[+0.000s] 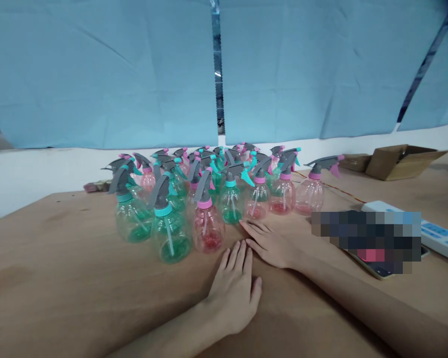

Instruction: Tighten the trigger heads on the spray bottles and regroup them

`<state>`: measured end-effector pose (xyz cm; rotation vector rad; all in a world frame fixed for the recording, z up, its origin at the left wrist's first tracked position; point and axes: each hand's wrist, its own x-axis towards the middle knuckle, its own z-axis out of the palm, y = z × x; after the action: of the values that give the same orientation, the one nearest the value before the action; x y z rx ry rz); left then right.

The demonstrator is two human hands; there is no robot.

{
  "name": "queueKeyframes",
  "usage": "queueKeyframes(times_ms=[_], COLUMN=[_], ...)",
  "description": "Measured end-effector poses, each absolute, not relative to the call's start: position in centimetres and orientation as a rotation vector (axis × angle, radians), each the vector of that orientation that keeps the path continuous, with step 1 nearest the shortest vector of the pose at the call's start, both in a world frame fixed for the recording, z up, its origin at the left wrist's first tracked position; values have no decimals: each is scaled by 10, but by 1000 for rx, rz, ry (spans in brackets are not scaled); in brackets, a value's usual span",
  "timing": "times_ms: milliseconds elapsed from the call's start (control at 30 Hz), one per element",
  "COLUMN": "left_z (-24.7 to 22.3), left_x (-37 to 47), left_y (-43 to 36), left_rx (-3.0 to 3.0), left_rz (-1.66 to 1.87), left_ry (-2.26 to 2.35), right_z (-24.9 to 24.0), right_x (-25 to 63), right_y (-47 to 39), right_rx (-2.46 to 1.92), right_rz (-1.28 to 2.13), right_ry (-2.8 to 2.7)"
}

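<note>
My left hand (236,288) lies palm down on the wooden table (78,298), fingers stretched forward and thumb apart, holding nothing. Just beyond its fingertips stands a clear spray bottle with a pink collar (209,228). My right hand (271,244) rests flat beside it, fingers pointing left, also holding nothing. Its fingertips are near a green-tinted bottle with a teal collar (231,201). At the front left of the group is another teal-collared bottle (170,238). Several more spray bottles with grey heads and pink or teal parts stand upright behind, partly hiding one another.
On the right lie a partly pixelated phone (383,271) and a white power strip (442,238), with a thin cable behind. An open cardboard box (390,164) sits at the back right. A blue sheet (134,74) hangs behind the table.
</note>
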<state>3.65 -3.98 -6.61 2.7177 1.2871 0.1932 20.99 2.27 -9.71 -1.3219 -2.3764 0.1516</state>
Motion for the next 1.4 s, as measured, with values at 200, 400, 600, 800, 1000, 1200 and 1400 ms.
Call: queueKeyframes(times_ms=[200,400,600,800,1000,1200,1400], left_z=[-66,-61,-59,-57,-58,-58,-57], left_x=[37,33,25,25,26,27,26], left_y=[-39,-35,-30,-31,-31,-32,-33], left_rx=[2714,2696,2734,2741,2748,2759,2769], left_rz=[189,132,157,186,185,244,390], left_ry=[1282,1217,1132,1100,1085,1072,1020], right_z=[-98,-100,-95,-94,-95,-92,-83], right_x=[211,222,230,230,231,231,228], right_y=[23,21,15,15,16,14,10], right_rx=[-1299,-1249,-1166,-1174,-1149,-1160,-1161], right_rz=[128,113,76,79,33,9,53], right_ry=[-2395,-2453,-2508,-2501,-2522,-2549,-2515])
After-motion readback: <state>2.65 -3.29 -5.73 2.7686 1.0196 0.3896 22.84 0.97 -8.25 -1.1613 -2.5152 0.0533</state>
